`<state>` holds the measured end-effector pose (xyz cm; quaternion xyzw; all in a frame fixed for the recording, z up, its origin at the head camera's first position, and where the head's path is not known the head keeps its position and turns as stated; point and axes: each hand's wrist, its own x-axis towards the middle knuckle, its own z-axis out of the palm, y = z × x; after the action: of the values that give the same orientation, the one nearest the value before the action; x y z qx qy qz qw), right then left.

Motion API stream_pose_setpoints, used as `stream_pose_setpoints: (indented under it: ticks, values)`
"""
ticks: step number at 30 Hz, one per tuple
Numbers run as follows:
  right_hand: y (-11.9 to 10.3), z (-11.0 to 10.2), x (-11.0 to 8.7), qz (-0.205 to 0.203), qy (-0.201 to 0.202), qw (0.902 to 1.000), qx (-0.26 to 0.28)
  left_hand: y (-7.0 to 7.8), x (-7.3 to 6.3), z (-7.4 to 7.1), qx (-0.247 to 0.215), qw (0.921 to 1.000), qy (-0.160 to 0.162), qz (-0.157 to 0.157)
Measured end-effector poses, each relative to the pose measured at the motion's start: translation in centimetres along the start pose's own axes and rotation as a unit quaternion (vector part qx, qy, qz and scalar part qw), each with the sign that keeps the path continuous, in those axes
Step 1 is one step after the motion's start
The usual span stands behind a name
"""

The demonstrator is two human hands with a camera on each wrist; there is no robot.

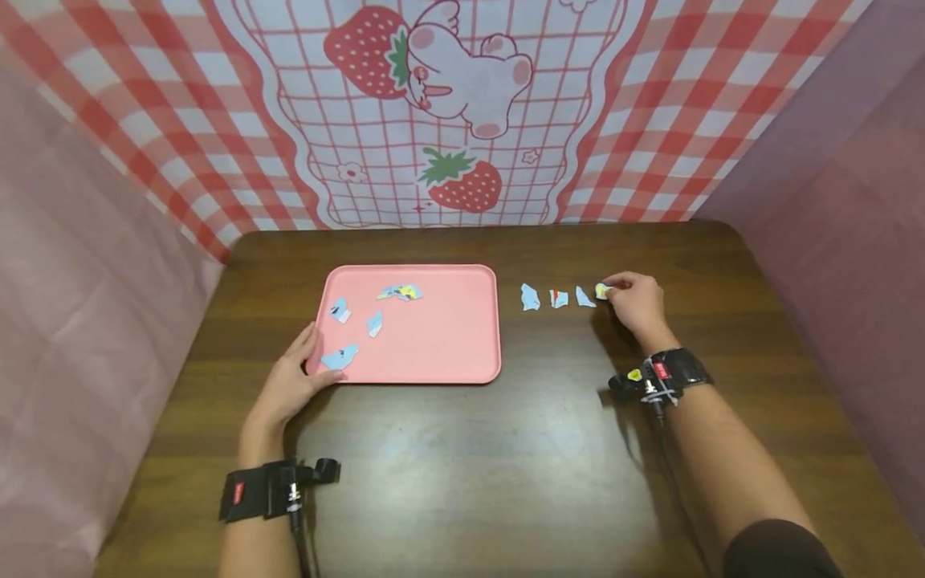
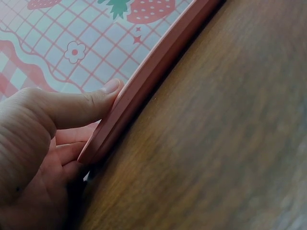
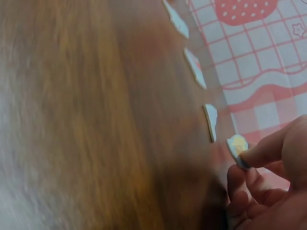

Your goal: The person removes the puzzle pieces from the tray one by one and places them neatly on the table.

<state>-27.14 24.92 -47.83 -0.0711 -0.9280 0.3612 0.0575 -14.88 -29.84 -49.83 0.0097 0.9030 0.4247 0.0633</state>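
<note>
piece (image 1: pixel 601 291) pinched in right hand (image 1: pixel 637 303), pink tray (image 1: pixel 433 345) gripped by left hand (image 1: pixel 287 384), red strap labels (image 1: pixel 239 492) unreadably small

Pink rectangular plastic tray (image 1: pixel 433 345): smooth, fairly matt. Brown wood-grain tabletop (image 1: pixel 448 466): smooth, slightly glossy. Red-and-white checked cloth backdrop (image 1: pixel 650 120): matt. Irregular pale-blue card-like pieces (image 1: pixel 530 297): smooth.

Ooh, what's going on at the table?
Someone's left hand grips the near left corner of a pink tray, while their right hand pinches a small piece with yellow on it. Three other pieces lie in a row on the table, between that piece and the tray. More pieces are on the tray.
</note>
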Motion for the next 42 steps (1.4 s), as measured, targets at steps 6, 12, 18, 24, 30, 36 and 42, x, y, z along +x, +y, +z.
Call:
stream_pose_setpoints:
  ticks: [6,12,18,24,30,36,42]
  values:
    - [0.47,-0.26,0.35,-0.014,0.005,0.9993,-0.035,0.07,-0.04,0.19,-0.011,0.9999,-0.006,-0.004]
    - [0.56,0.30,0.30,0.003,-0.005,0.9992,-0.039,-0.05,-0.17,-0.02,-0.010,0.9998,-0.006,-0.013]
    - [0.24,0.07,0.61,-0.002,0.019,0.9990,-0.040,0.23,0.40,-0.20,-0.013,0.9999,-0.002,0.001]
    - [0.11,0.11,0.85,-0.013,0.031,0.9985,-0.043,0.34,0.59,-0.46,0.000,0.9999,0.002,0.010]
    - [0.36,0.40,0.46,-0.012,0.033,0.9984,-0.045,0.48,0.44,-0.50,0.014,0.9998,0.001,0.015]
    - [0.58,0.33,0.18,-0.014,0.030,0.9983,-0.048,0.31,0.40,-0.39,0.008,0.9999,-0.001,0.011]
    - [0.59,0.30,0.12,-0.002,0.016,0.9991,-0.040,-0.29,0.20,-0.22,0.011,0.9999,0.000,0.013]
